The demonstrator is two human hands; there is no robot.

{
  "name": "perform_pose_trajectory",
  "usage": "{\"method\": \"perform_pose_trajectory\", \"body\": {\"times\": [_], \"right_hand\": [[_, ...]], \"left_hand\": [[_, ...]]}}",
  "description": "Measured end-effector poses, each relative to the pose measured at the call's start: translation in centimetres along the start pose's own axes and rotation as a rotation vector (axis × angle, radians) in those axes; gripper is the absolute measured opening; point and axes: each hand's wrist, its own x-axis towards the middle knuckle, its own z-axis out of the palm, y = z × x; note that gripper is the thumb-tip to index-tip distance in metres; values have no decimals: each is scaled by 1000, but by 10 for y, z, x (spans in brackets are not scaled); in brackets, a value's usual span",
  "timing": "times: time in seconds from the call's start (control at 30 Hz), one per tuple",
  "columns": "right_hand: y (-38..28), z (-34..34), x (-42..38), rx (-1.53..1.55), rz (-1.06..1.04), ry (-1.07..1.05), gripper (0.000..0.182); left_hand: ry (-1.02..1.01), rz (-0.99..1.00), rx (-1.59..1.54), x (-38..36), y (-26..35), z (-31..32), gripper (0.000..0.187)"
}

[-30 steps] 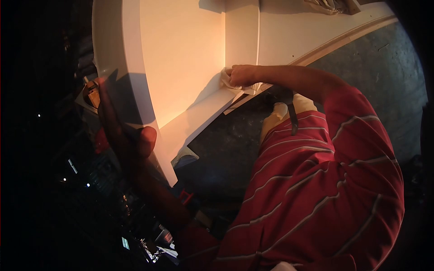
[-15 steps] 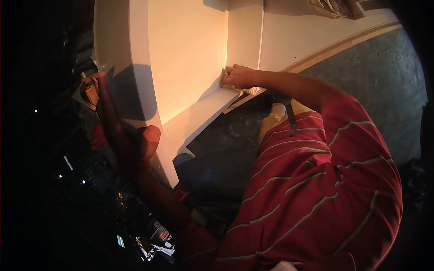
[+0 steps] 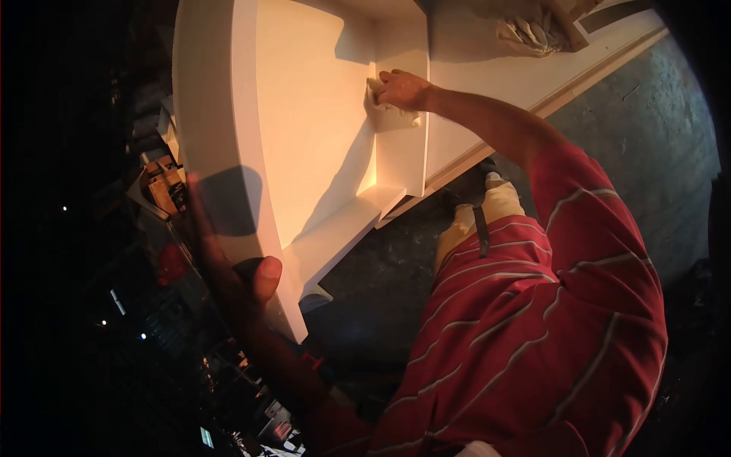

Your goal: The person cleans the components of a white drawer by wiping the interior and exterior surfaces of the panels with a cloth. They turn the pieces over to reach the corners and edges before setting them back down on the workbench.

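A pale crumpled cloth (image 3: 409, 116) is bunched under my right hand (image 3: 403, 90), its fingers closed on it. This hand presses the cloth into the inside corner of a white box-like cabinet (image 3: 304, 145), where the back panel meets the right side panel. On the left, my left hand (image 3: 228, 255) lies against the outside of the cabinet's left side panel (image 3: 245, 99). Its fingers are stretched out and the thumb stands apart, near the front edge. That hand is in shadow, so its far side is hard to make out.
The cabinet lies on a pale board-topped surface with a wooden edge strip (image 3: 548, 103). A crumpled light cloth or bag (image 3: 531, 36) lies beside a wooden piece at upper right. Brown wooden items (image 3: 165, 183) sit at far left. Dark floor (image 3: 624, 137) shows beyond.
My right hand has slid with the cloth away from the cabinet's near corner, farther along the right inside edge. My left hand stays against the side panel. The whole view has shifted slightly.
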Motion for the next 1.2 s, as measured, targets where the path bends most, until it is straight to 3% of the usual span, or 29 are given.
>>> {"method": "perform_pose_trajectory", "body": {"times": [0.03,0.07,0.1,0.17,0.2,0.27,0.3,0.4,0.5,0.7,0.8,0.87,1.03,1.1,1.2], "right_hand": [[20,-8,5,-38,37,88,24],[40,-16,10,-125,186,-53,30],[72,18,24,176,407,148,33],[111,6,34,-224,297,114,42],[106,-6,36,-230,300,121,42],[71,-27,34,-94,505,37,56],[56,-21,32,-90,464,19,69],[50,-17,29,-168,442,63,59],[72,-23,40,-34,488,14,51],[94,-3,59,-262,443,106,41],[79,5,57,-126,602,152,43],[76,20,43,-538,725,90,44],[77,-42,23,-150,656,-82,35],[79,-38,29,-113,361,402,34],[86,-8,48,-214,326,320,32]], "left_hand": [[-8,20,32,0,-1,-1,115],[-14,39,63,1,-2,-1,115],[-8,46,61,1,-2,-1,115],[-28,25,53,0,0,0,114],[-23,32,53,0,2,0,114],[-22,-20,-8,0,7,2,113],[-17,-12,-7,0,8,0,113],[-60,-18,63,-1,9,-2,112],[-67,-11,64,-2,9,0,113],[-67,21,94,3,14,1,114],[-67,-52,41,3,12,-2,115],[-27,-48,-8,2,4,-2,119],[-33,-2,19,1,3,-3,117],[-35,6,7,3,3,-2,117],[-42,-4,13,1,6,-3,117]]}}
